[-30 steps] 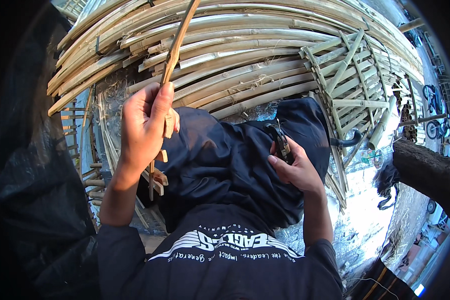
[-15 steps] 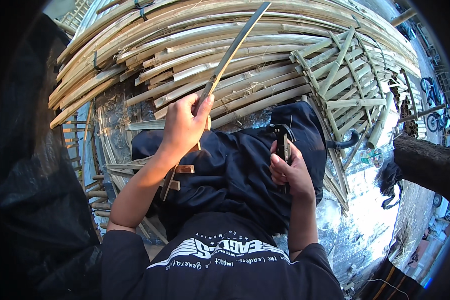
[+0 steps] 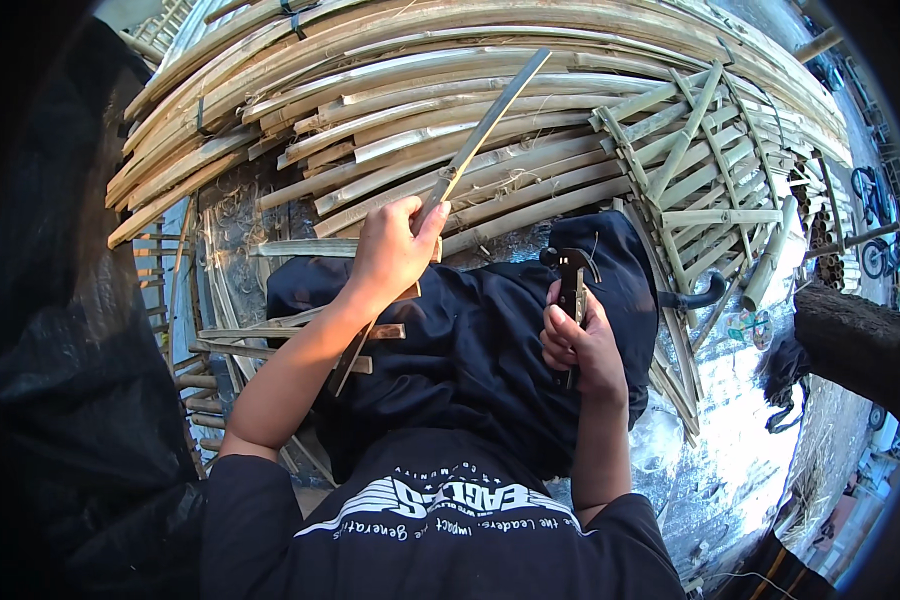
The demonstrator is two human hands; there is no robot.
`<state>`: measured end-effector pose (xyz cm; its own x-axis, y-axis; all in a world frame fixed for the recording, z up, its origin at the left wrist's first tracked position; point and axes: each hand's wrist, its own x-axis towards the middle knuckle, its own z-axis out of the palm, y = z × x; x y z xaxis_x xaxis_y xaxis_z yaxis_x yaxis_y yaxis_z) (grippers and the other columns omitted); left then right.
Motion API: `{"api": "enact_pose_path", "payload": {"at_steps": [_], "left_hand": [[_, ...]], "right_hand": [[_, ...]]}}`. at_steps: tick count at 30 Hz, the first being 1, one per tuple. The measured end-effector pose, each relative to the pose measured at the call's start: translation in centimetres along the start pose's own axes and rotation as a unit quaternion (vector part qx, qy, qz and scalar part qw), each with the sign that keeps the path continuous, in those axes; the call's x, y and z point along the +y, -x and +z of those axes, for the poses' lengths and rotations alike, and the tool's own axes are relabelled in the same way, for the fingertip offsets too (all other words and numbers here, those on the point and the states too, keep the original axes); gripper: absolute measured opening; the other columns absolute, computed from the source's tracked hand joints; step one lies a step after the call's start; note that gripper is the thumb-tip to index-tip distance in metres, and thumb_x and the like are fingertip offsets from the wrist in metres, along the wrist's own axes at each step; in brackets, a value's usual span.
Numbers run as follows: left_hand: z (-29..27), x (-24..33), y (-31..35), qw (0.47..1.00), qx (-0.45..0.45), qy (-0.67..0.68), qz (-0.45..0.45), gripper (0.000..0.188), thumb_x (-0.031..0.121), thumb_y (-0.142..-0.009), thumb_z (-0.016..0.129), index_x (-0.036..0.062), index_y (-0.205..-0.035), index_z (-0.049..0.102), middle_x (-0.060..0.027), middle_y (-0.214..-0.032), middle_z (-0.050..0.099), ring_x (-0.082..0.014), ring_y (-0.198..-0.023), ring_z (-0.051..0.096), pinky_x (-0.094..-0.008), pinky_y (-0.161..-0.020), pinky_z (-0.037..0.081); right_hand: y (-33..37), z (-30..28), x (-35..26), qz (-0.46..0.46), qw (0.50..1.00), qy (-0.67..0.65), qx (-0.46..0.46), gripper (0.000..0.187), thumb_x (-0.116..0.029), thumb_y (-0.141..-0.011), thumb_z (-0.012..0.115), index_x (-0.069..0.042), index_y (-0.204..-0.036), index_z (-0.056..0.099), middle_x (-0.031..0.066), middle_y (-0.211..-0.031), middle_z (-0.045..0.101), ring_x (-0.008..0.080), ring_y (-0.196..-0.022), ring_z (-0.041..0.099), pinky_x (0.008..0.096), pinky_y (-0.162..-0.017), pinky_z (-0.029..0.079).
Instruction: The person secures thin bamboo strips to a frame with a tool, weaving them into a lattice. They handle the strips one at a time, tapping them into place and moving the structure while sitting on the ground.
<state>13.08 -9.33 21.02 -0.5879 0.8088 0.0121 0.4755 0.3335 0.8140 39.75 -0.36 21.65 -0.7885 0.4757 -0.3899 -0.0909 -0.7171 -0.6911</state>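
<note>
Our left hand (image 3: 390, 250) grips a bamboo strip (image 3: 485, 135) angled up, while our right hand (image 3: 580, 345) clasps a hammer (image 3: 570, 275) ready over our lap.

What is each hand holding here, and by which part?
Left hand grips a bamboo strip near its middle; right hand holds a hammer by its handle.

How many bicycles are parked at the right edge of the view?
2. One bicycle stands at the upper right, beyond the woven bamboo panel; a second bicycle is just below it. The dark rim may hide others.
</note>
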Motion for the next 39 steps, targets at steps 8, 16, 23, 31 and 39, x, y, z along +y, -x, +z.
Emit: {"api": "enact_pose_path", "payload": {"at_steps": [8, 16, 23, 31, 39], "left_hand": [[0.7, -0.3, 0.5, 0.999, -0.033, -0.032, 0.001, 0.045, 0.033, -0.1, 0.068, -0.0013, -0.071, 0.06, -0.0112, -0.056, 0.063, -0.0201, -0.051, 0.064, -0.0356, -0.052, 0.045], [2.6, -1.1, 1.0, 0.997, -0.017, -0.073, 0.028, 0.048, 0.034, -0.096, 0.071, -0.0023, -0.069, 0.055, -0.0196, -0.057, 0.055, -0.0385, -0.053, 0.058, -0.0434, -0.053, 0.044], [3.3, -1.8, 1.4, 0.995, -0.003, -0.095, 0.022, 0.048, 0.035, -0.094, 0.073, -0.0017, -0.068, 0.057, -0.0221, -0.058, 0.054, -0.0444, -0.056, 0.057, -0.0468, -0.055, 0.046], [4.0, -2.2, 1.9, 0.995, 0.001, -0.097, 0.021, 0.04, 0.034, -0.092, 0.076, -0.0016, -0.077, 0.065, -0.0216, -0.061, 0.06, -0.0432, -0.061, 0.062, -0.0461, -0.057, 0.048], [4.9, -3.1, 1.9, 0.993, 0.002, -0.117, 0.011, 0.035, 0.035, -0.091, 0.076, 0.0008, -0.089, 0.072, -0.0184, -0.065, 0.067, -0.0383, -0.065, 0.067, -0.0455, -0.064, 0.052]], "right_hand": [[-0.4, -0.3, 1.4, 0.015, 1.0, -0.008, 0.0, 0.02, -0.015, -0.103, 0.064, -0.009, -0.113, 0.048, -0.005, -0.066, 0.039, 0.0016, -0.046, 0.032, 0.019, -0.041, 0.029], [-3.7, -5.4, 4.6, 0.003, 0.981, -0.196, 0.005, 0.012, -0.018, -0.11, 0.05, -0.011, -0.119, 0.051, -0.0048, -0.069, 0.037, 0.0022, -0.049, 0.032, 0.019, -0.043, 0.03], [-4.7, -5.2, 5.1, -0.008, 0.985, -0.173, 0.008, 0.01, -0.017, -0.109, 0.052, -0.013, -0.118, 0.052, -0.0047, -0.069, 0.039, 0.0025, -0.05, 0.033, 0.0189, -0.045, 0.031], [-5.1, -4.9, 5.4, 0.004, 0.991, -0.122, 0.056, 0.013, -0.02, -0.106, 0.059, -0.014, -0.115, 0.052, -0.004, -0.07, 0.042, 0.0033, -0.05, 0.037, 0.0199, -0.046, 0.032], [-5.4, -4.1, 5.5, 0.003, 0.998, -0.023, 0.064, 0.02, -0.017, -0.101, 0.067, -0.011, -0.111, 0.05, -0.0027, -0.071, 0.047, 0.0054, -0.052, 0.044, 0.0217, -0.047, 0.037]]}}
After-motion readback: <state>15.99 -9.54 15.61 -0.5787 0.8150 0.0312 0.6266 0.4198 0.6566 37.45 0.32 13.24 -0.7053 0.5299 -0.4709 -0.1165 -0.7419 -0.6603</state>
